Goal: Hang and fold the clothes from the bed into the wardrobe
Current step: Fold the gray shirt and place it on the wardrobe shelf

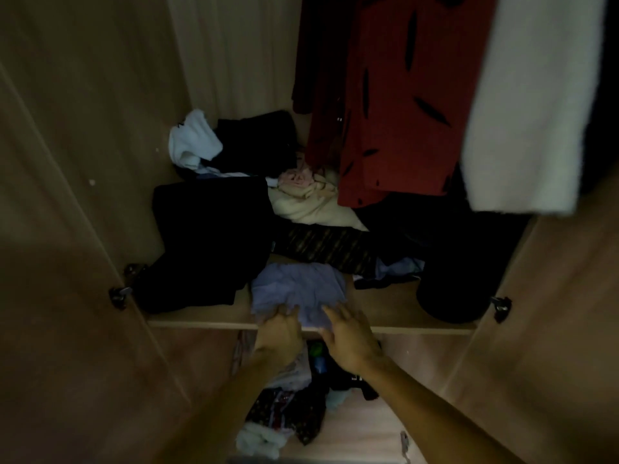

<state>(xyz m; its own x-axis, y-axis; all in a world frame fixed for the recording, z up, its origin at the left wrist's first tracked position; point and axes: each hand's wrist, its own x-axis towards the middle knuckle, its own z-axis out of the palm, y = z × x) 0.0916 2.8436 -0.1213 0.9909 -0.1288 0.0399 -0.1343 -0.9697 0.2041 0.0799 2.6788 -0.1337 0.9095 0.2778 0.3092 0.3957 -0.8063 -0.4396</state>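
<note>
A folded pale lilac garment point(298, 289) lies at the front edge of the wardrobe shelf point(402, 329). My left hand point(279, 333) touches its near left corner with fingers stretched forward. My right hand point(350, 336) rests against its near right side, fingers straight and spread. Neither hand curls round the cloth. Above, a red dress with black marks point(395, 105) and a white garment point(532, 105) hang in the wardrobe.
The shelf holds a black folded pile point(207, 242), a cream cloth point(308, 205), a white item point(194, 139), a striped dark piece point(328, 249) and a black round bundle point(459, 289). Mixed clothes point(288, 406) lie on the lower shelf. Open doors flank both sides.
</note>
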